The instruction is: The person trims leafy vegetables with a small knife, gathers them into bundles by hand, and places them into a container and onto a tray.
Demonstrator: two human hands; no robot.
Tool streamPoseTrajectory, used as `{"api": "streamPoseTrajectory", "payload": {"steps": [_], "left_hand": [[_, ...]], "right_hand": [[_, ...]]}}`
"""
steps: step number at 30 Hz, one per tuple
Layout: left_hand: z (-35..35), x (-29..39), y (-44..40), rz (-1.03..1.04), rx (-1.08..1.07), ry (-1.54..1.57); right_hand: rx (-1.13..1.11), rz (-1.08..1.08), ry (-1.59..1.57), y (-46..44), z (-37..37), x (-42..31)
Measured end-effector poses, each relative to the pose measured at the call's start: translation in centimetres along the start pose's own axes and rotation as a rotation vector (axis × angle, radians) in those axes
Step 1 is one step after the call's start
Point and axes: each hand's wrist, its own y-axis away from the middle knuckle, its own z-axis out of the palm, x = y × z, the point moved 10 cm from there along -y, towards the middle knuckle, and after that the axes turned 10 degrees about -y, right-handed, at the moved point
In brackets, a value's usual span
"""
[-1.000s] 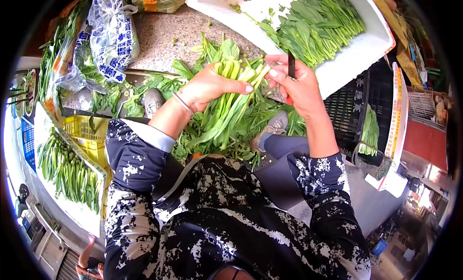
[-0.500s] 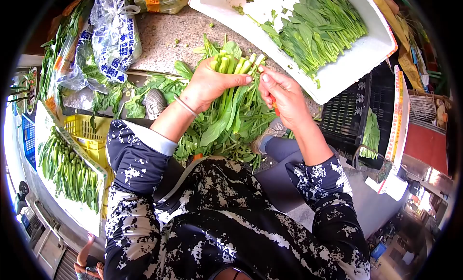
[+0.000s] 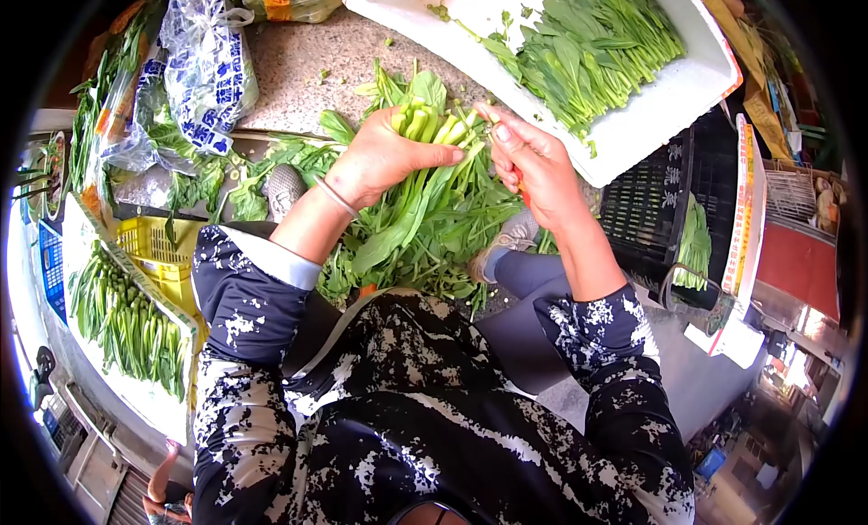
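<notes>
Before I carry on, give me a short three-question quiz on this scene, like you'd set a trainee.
1. Which hand grips the bunch of long green leafy stems?
2. True or false: the open white foam box at the picture's upper right holds a pile of leafy greens.
3. Fill in: the clear plastic bag at the picture's upper left has ____ lettering.

Key:
1. The left hand.
2. True.
3. Blue.

Yellow basket, blue crate at left, wire basket, red panel at right
</notes>
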Motion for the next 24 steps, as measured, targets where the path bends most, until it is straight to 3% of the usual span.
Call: {"api": "streamPoseTrajectory", "payload": {"steps": [8, 13, 16, 20, 24], "left_hand": [[0.7, 0.4, 0.2, 0.01, -0.06, -0.043], [0.6, 0.1, -0.1, 0.022, -0.062, -0.04], [0.9, 0.2, 0.1, -0.009, -0.062, -0.055], [1.2, 0.3, 0.3, -0.013, -0.074, -0.055], [1.2, -0.3, 0.3, -0.05, -0.093, -0.084]], "right_hand": [[-0.073, 0.046, 0.062, -0.2, 0.1, 0.4], [0.099, 0.006, 0.183, -0.4, -1.3, 0.0], [0.042, -0.273, 0.26, -0.2, 0.0, -1.7], [0.026, -0.16, 0.243, -0.5, 0.1, -1.0], [-0.012, -0.218, 0.287, -0.7, 0.0, -1.0]]}}
